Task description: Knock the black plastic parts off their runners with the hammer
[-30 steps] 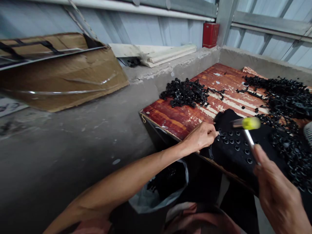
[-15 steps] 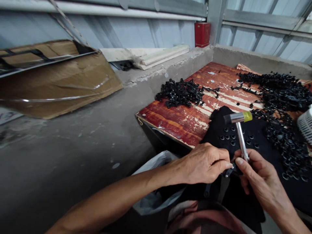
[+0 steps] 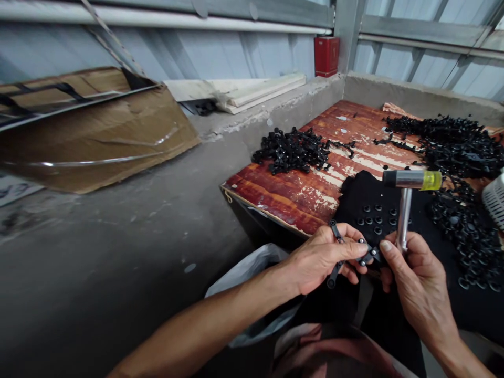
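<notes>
My left hand (image 3: 321, 257) is closed on a small black jointed plastic part (image 3: 369, 256) with several shiny silver ball-like studs. Two arms of the part, ring-shaped at their ends, stick out between my fingers. My right hand (image 3: 423, 278) grips the metal handle of a small mallet (image 3: 411, 179), whose head is raised, dark at one end and yellow at the other. Its thumb and fingertips also meet the right end of the black part. Beyond both hands lies a black cloth (image 3: 360, 194) with several small black rings (image 3: 378, 208) set out on it.
A pile of black plastic pieces (image 3: 291, 149) sits on the worn red board (image 3: 268, 197). More black parts (image 3: 464, 144) are heaped at the right, near a white basket (image 3: 494, 199). A pale bag (image 3: 252, 273) hangs below the board's edge. Cardboard (image 3: 102, 136) stands at the left.
My left hand has turned and drawn slightly left, bringing the part's studs and arms into view. The mallet has shifted right and its head now lies more level.
</notes>
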The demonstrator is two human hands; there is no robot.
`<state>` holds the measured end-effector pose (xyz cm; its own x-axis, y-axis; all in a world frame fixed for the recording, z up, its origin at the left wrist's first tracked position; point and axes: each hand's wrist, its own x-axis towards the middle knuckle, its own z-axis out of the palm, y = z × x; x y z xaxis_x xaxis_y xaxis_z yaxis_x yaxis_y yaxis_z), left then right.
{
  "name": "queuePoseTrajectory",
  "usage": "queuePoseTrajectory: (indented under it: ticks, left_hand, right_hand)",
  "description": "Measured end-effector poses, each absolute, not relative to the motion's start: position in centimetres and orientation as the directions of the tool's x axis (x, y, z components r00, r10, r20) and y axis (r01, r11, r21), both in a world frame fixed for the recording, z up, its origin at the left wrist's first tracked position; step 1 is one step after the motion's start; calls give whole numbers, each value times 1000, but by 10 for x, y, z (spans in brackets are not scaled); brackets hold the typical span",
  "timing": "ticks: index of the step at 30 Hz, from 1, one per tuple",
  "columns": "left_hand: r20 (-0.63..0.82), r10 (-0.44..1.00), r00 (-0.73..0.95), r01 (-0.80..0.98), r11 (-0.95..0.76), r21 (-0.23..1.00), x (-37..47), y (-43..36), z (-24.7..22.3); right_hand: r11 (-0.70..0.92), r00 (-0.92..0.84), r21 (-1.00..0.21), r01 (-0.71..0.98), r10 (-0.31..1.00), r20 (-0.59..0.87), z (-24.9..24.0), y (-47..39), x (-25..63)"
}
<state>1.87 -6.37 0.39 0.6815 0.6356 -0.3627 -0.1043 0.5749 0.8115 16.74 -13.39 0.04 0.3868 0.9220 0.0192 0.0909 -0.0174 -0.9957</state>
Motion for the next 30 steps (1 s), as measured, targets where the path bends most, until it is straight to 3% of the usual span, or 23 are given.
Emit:
queuePoseTrajectory:
  ticks: [6, 11, 16, 30]
  left_hand:
    - [-423, 693, 585, -61, 557, 828, 16, -43, 12]
    - [-463, 772, 434, 39, 498, 867, 17, -16, 18]
    - [-518, 739, 431, 151, 506, 849, 24, -9, 24]
    - [-521, 771, 367, 169, 496, 852, 31, -9, 27]
  right_hand:
    - [-44, 346, -989, 138, 938, 6, 3, -142, 172]
    - [-69, 424, -991, 113, 905, -15, -6, -166, 185]
    - [-122, 472, -992, -29, 873, -122, -21, -188, 195]
    - [-164, 515, -981, -106, 835, -195, -40, -198, 206]
